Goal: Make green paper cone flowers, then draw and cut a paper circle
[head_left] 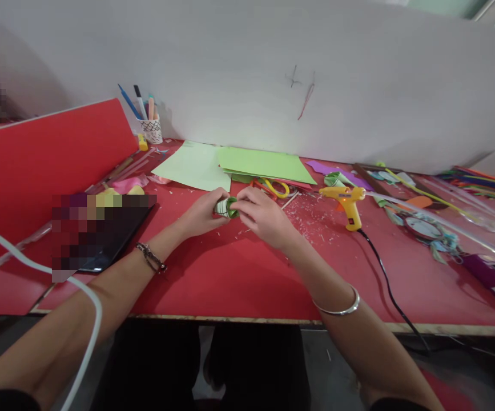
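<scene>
A small rolled paper cup (pixel 222 208), white with dark lines outside and green inside, lies on its side between my hands above the red table (pixel 230 279). My left hand (pixel 204 214) is wrapped round its closed-looking end. The fingers of my right hand (pixel 262 214) are bent together at the green opening, some tips reaching into it. Whether they pinch the rim or something inside is hidden. Just behind my right hand lie scissors with yellow handles (pixel 278 187). A yellow glue gun (pixel 345 202) rests to the right, its switch lit.
Green paper sheets (pixel 268 162) lie at the back by a pen cup (pixel 151 130). A dark tablet (pixel 116 237) is on the left, with a white cable (pixel 88 291) nearby. The black glue gun cord (pixel 379 262) crosses the front edge. Craft pieces (pixel 427 228) and a purple tool (pixel 491 279) lie right.
</scene>
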The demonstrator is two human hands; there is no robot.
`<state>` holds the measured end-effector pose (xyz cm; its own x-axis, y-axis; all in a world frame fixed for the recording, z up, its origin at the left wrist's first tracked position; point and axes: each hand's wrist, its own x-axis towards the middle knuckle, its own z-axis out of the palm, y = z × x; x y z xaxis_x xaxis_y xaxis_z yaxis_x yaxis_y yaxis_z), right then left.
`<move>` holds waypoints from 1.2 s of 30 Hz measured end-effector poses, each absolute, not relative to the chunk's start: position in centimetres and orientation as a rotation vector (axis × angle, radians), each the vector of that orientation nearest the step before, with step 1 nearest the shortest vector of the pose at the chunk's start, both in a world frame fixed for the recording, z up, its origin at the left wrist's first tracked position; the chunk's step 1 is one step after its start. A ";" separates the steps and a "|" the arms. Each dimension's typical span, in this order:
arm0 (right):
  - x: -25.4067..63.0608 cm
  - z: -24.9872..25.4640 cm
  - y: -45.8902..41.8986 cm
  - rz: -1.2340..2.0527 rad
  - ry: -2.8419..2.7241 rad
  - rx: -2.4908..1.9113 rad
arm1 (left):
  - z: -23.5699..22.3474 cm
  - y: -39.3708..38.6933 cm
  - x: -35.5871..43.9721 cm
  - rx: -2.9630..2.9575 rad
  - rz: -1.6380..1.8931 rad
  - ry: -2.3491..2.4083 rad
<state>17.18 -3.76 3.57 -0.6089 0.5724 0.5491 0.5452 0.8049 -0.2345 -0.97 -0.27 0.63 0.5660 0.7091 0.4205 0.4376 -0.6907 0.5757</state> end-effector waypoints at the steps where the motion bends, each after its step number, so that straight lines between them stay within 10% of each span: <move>1: 17.2 3.6 -3.8 0.054 -2.369 -0.825 | 0.7 -0.3 -1.0 2.394 0.906 0.917; 36: 15.7 3.1 -4.0 0.544 -1.854 -0.830 | 0.9 -1.0 -0.2 2.132 0.811 0.925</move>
